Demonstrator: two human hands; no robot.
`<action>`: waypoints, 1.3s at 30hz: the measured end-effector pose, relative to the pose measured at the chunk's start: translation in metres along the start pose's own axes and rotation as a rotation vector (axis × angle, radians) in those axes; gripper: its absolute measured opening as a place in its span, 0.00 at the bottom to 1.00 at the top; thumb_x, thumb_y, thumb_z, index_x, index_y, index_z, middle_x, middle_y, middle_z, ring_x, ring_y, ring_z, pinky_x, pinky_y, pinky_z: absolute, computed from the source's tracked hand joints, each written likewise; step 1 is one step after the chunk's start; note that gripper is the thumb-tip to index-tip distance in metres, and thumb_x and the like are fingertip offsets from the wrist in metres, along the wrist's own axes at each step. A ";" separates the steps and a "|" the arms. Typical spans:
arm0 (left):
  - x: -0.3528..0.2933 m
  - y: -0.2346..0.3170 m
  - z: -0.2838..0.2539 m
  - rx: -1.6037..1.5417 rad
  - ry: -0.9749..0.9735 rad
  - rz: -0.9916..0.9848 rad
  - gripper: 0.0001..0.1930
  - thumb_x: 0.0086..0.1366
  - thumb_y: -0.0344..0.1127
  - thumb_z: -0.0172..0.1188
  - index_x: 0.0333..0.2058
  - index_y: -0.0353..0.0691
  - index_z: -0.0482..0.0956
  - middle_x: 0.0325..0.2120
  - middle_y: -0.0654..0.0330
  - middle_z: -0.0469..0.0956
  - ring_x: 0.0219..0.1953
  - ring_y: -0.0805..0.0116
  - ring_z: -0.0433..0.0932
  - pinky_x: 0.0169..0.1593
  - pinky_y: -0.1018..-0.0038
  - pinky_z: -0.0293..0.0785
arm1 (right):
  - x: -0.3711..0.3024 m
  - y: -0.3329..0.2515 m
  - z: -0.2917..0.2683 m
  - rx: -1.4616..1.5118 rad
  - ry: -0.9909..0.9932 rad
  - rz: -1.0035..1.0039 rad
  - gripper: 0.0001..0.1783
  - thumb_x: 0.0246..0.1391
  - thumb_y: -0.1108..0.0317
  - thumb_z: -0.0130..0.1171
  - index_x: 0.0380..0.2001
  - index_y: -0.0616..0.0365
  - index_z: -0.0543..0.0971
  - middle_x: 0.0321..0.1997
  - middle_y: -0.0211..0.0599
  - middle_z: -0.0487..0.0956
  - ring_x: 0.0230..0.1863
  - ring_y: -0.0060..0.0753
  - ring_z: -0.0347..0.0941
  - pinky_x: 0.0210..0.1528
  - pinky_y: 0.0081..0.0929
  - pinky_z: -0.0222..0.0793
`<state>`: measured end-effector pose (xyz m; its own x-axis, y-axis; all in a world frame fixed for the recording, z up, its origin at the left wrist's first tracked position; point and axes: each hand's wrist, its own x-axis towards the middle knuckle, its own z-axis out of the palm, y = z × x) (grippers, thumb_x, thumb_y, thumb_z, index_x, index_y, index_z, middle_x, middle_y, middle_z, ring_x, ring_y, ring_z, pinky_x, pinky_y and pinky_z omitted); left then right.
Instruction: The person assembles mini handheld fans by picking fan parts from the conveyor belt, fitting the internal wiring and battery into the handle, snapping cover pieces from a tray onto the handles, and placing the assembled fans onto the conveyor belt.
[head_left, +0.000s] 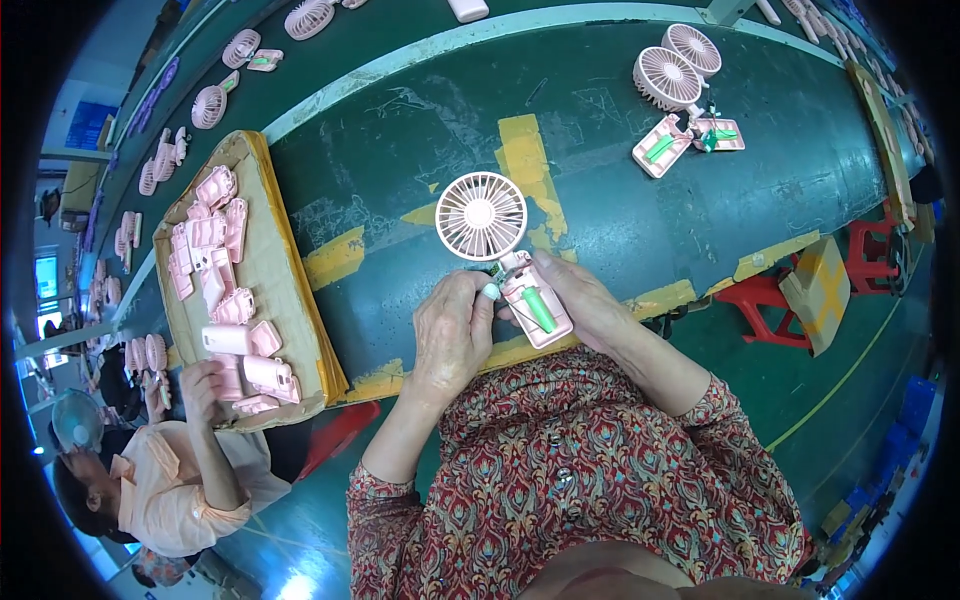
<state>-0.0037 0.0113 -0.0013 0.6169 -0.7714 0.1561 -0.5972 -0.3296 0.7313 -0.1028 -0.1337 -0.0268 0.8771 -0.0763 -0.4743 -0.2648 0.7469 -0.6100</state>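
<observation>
A pink handheld fan (481, 215) lies in front of me with its round grille pointing away. Its opened handle (547, 334) shows a green battery (539, 309) inside. My right hand (585, 303) is closed along the handle's right side, gripping it. Close to the neck, my left hand (452, 325) pinches at the left edge of the handle. A small green part, perhaps a circuit board, shows by its fingertips, and something whitish is at the thumb tip. What exactly the left fingers hold is hidden.
A cardboard tray (285, 245) of pink shell pieces stands at the left, where a co-worker's hand (203, 392) reaches in. Two more fans (668, 80) with opened handles lie at the far right. A carton (816, 296) rests near red stools (757, 310).
</observation>
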 end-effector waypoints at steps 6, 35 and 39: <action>0.000 0.001 0.002 0.013 0.006 0.013 0.03 0.56 0.22 0.54 0.31 0.34 0.71 0.25 0.52 0.72 0.29 0.52 0.74 0.33 0.65 0.69 | 0.002 0.000 0.003 -0.021 0.040 0.005 0.25 0.64 0.52 0.40 0.48 0.65 0.68 0.37 0.39 0.76 0.36 0.32 0.77 0.38 0.21 0.76; 0.001 0.005 0.007 0.204 0.033 0.242 0.14 0.49 0.21 0.57 0.38 0.33 0.74 0.29 0.52 0.74 0.28 0.55 0.77 0.30 0.65 0.75 | -0.003 -0.001 -0.001 -0.230 0.008 -0.001 0.21 0.63 0.59 0.44 0.52 0.64 0.67 0.42 0.32 0.75 0.41 0.17 0.70 0.43 0.16 0.68; 0.001 0.008 0.005 0.284 -0.041 0.308 0.19 0.46 0.22 0.57 0.41 0.31 0.74 0.30 0.53 0.73 0.29 0.57 0.76 0.31 0.66 0.75 | -0.004 0.000 -0.002 -0.371 -0.109 -0.106 0.16 0.62 0.67 0.45 0.50 0.62 0.68 0.40 0.31 0.74 0.41 0.17 0.69 0.43 0.19 0.67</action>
<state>-0.0104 0.0053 0.0015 0.3702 -0.8763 0.3082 -0.8714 -0.2128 0.4419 -0.1072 -0.1350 -0.0260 0.9394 -0.0550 -0.3385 -0.2799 0.4475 -0.8493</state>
